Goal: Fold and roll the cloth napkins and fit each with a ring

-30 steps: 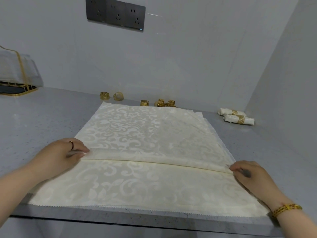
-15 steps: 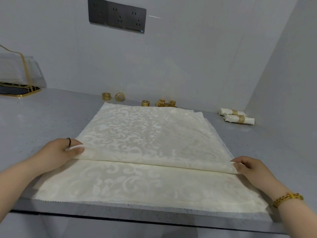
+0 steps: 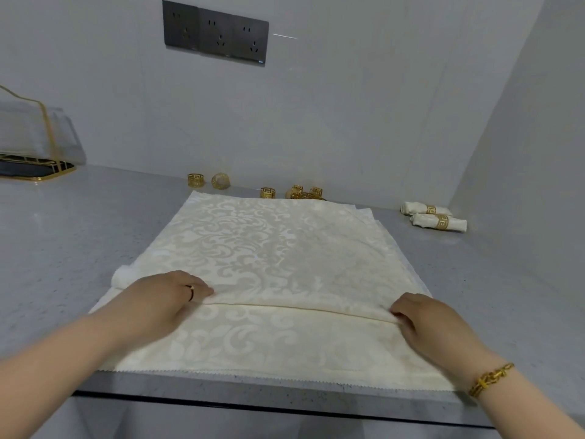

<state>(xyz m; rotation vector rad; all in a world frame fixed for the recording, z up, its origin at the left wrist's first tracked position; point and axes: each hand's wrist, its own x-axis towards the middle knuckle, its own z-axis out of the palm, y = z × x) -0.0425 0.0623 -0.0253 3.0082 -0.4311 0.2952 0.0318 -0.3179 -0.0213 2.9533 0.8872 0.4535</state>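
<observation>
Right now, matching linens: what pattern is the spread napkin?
The napkin is cream with floral scrolls; head view.

My arms reach forward, palms down — left hand [image 3: 164, 299] and right hand [image 3: 433, 324] each pinching the napkin [image 3: 285, 248] fold.
</observation>
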